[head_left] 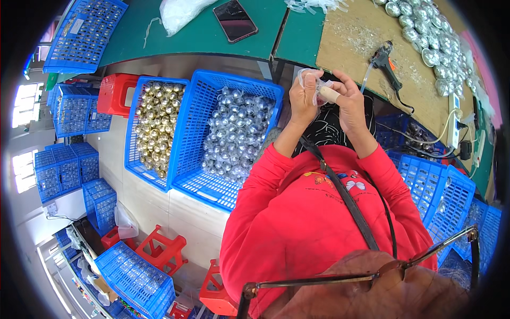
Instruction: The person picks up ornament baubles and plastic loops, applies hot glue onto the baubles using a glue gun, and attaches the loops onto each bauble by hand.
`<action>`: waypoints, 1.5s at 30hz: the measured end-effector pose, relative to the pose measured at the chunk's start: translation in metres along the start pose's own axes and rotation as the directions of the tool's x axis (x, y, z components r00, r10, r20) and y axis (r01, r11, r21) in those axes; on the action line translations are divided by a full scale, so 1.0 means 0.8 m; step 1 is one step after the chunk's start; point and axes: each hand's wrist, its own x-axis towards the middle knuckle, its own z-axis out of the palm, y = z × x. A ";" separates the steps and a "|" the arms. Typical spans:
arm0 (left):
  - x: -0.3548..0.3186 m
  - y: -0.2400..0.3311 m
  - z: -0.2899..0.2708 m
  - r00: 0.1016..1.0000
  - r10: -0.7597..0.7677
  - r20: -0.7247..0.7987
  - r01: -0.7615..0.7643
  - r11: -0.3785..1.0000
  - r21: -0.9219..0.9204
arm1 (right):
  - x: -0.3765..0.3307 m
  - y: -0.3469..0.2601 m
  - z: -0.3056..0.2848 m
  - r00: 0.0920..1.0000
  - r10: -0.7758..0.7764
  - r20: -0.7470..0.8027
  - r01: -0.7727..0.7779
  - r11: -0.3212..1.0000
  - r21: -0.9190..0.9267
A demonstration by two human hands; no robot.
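Pinches a small, clear plastic piece (322,85) between left grip (307,87) and right grip (340,90), with thumbs and fingertips drawn close together on both sides and the upper fingers of the right grip somewhat more spread. Holds it in front of the tabletop's near edge, above the lap; cannot make out the full shape behind the fingers.

Beyond the grip and to the left, green tabletop (180,45), with a dark phone (236,22) lying flat and a white plastic bag (183,13) beside it. Beyond and to the right, a tan board (340,50) strewn with clear scraps; on it, near the right grip, a black glue gun (387,65) with a cord. Farther right, a dense spread of shiny silver balls (425,40), then a white power strip (453,125) with plugs and cables.

Left of the grip, lower down, a large blue crate (191,133) of film-wrapped silver balls (234,135); just beside it, farther left, a narrower blue crate (142,173) of gold balls (156,125), near a red stool (109,95). Well left, stacked blue crates (66,170) on a pale floor (196,226), with bright windows (26,170) beyond. Behind the grip, to the left, more red stools (219,304); to the right, more blue crates (451,194).
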 end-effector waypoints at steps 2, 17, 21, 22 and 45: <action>-0.001 -0.001 -0.001 1.000 -0.005 -0.001 0.005 1.000 -0.001 | 0.000 0.001 0.000 1.000 0.005 -0.002 -0.005 0.999 0.038; -0.009 0.005 -0.003 0.994 -0.106 -0.005 0.105 0.992 -0.076 | -0.007 0.014 0.009 0.996 -0.073 -0.042 0.072 0.997 -0.027; -0.009 0.009 -0.010 0.981 -0.171 0.094 0.179 0.981 -0.078 | -0.010 0.015 0.011 0.993 -0.107 -0.047 0.103 0.992 -0.068; -0.009 0.010 -0.012 0.981 -0.171 0.094 0.179 0.981 -0.078 | -0.011 0.015 0.011 0.992 -0.115 -0.044 0.109 0.988 -0.110; -0.012 0.013 -0.034 0.913 -0.181 0.367 0.316 0.881 -0.351 | -0.011 0.004 0.003 0.998 -0.067 -0.017 0.066 0.997 -0.045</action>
